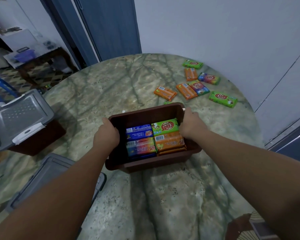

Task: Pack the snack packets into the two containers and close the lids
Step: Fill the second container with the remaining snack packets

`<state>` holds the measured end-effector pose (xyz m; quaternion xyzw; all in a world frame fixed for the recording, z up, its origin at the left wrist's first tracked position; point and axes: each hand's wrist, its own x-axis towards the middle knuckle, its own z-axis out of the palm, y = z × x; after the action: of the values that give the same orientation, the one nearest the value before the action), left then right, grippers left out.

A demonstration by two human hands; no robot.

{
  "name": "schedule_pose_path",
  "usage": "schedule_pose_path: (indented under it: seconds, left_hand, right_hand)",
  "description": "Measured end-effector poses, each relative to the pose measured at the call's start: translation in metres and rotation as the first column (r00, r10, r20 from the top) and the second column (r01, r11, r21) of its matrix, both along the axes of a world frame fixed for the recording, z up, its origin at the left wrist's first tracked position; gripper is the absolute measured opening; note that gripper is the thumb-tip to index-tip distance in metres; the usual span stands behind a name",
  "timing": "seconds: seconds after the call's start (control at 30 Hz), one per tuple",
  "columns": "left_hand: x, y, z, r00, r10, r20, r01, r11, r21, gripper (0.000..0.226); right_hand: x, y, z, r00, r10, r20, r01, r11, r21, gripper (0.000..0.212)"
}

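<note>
A brown open container [145, 112] stands on the marble table, filled with several snack packets [164, 127] in green, blue, multicolour and orange wrappers. My left hand [106, 134] grips its left rim and my right hand [191, 122] grips its right rim. Several loose packets [222, 98] lie scattered on the table's far right. At the left edge a second brown container [36, 141] carries a grey lid [19, 116] sitting askew. Another grey lid [54, 170] lies flat under my left forearm.
The round marble table [111, 87] stands against a pale wall, with a blue door frame behind. A low stool with a purple tub [23, 55] stands on the floor at far left. A dark object [241, 227] shows at the bottom right.
</note>
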<state>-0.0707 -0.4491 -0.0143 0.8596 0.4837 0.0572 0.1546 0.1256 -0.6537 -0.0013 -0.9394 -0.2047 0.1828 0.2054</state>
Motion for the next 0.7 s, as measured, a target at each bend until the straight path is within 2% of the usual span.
schedule_pose_path:
  seconds: [0.17,0.3,0.53,0.63,0.7]
  left_hand:
    - [0.037,-0.026,0.001,0.999,-0.011,0.042,0.013,0.998,-0.057,0.031]
    - [0.069,-0.045,0.000,0.998,-0.051,0.036,0.053,0.997,-0.052,0.052]
    - [0.098,-0.067,-0.001,0.997,-0.072,0.016,0.073,0.996,-0.045,0.047]
    - [0.098,-0.065,0.001,0.998,-0.055,0.012,0.056,0.995,-0.082,0.046]
    - [0.098,-0.065,0.008,0.999,-0.039,-0.008,0.038,0.997,-0.061,0.052]
  right_hand:
    - [0.030,-0.029,0.004,0.999,-0.033,0.014,0.033,0.999,-0.020,0.059]
    - [0.056,-0.054,0.004,0.998,-0.054,0.026,0.055,0.998,-0.020,0.058]
    - [0.082,-0.075,0.003,0.997,-0.071,0.019,0.072,0.996,-0.044,0.062]
    - [0.084,-0.073,0.005,0.995,-0.076,0.071,0.083,0.991,-0.101,0.062]
    - [0.086,-0.068,0.009,0.980,-0.098,0.173,0.117,0.988,-0.102,0.063]
